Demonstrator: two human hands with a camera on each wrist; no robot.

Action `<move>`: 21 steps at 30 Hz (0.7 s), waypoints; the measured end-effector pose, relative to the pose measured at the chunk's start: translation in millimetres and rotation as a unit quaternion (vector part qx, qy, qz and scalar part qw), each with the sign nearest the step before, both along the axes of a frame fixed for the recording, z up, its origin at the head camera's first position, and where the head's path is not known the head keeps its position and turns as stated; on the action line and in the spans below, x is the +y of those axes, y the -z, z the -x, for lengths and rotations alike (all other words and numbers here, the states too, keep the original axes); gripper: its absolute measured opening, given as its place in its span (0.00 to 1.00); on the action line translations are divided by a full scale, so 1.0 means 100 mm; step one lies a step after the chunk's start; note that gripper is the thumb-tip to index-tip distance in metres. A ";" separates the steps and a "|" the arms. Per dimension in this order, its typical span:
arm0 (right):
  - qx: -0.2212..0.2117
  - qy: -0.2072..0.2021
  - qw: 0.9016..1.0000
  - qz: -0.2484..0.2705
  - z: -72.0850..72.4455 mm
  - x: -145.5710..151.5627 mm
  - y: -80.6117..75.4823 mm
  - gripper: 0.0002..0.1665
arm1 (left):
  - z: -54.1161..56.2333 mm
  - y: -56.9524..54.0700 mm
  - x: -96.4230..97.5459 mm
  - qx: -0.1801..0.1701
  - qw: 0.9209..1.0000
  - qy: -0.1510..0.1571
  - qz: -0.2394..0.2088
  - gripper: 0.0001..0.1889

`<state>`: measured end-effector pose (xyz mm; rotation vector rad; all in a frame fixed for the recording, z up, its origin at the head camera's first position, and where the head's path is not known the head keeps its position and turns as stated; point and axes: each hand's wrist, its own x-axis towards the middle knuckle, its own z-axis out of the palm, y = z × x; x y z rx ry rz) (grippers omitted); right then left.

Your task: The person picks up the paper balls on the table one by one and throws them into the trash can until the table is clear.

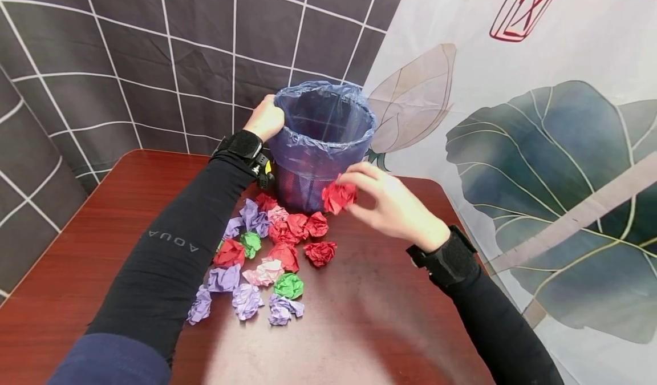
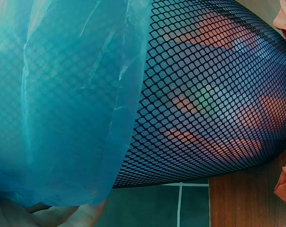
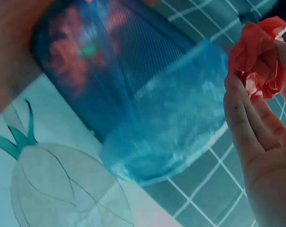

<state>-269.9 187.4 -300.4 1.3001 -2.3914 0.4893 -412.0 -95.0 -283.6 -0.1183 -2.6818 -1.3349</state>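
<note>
A mesh wastebasket (image 1: 292, 188) lined with a blue plastic bag (image 1: 328, 154) stands at the back of the table. My left hand (image 1: 266, 118) grips its rim on the left side, fingers partly hidden by the bag in the left wrist view. To the right and in front of the basket, my right hand (image 1: 392, 205) pinches a red crumpled paper ball (image 1: 337, 197) above the table. The right wrist view shows this paper ball (image 3: 258, 56) between thumb and fingers. Through the mesh, blurred reddish and green paper (image 2: 206, 99) shows inside the basket.
Several crumpled paper balls lie in front of the basket, among them a red one (image 1: 320, 254), a green one (image 1: 289, 286), a pink one (image 1: 264, 272) and a purple one (image 1: 247, 301). Grey tiled cloth (image 1: 205, 60) and a leaf-patterned sheet (image 1: 554, 145) hang behind the brown table (image 1: 359, 328).
</note>
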 end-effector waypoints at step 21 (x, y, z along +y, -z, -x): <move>0.012 0.144 0.983 0.113 0.65 -0.17 -0.45 0.27 | -0.01 -0.01 0.00 0.001 1.000 0.003 0.002 0.33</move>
